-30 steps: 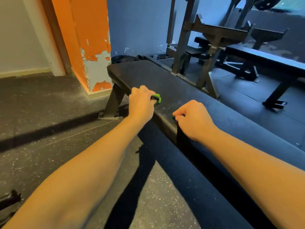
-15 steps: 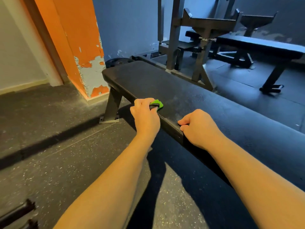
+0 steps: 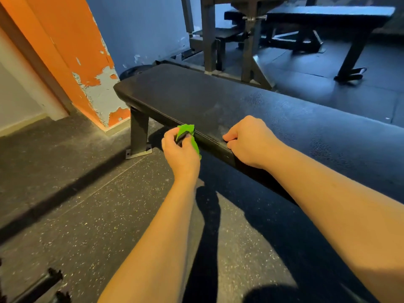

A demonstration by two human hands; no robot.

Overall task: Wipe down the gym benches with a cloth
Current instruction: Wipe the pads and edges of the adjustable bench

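A long black padded bench [image 3: 196, 99] runs from the middle left to the right edge of the head view. My left hand [image 3: 180, 150] grips a small green cloth [image 3: 188, 134] right at the bench's near edge, just off the pad's top. My right hand [image 3: 249, 142] rests with curled fingers on the near edge of the pad, a little to the right of the cloth. A second black bench [image 3: 328, 15] stands at the back right.
An orange pillar with peeling paint [image 3: 87, 68] stands left of the bench end. The bench's metal leg [image 3: 138, 136] is bolted to the speckled rubber floor. A steel rack frame [image 3: 229, 40] rises behind the bench. A dark bar [image 3: 37, 285] lies at the bottom left.
My left hand has pulled the green cloth back from the pad's top to its near edge, and more cloth shows. The right hand has stayed on the bench edge.
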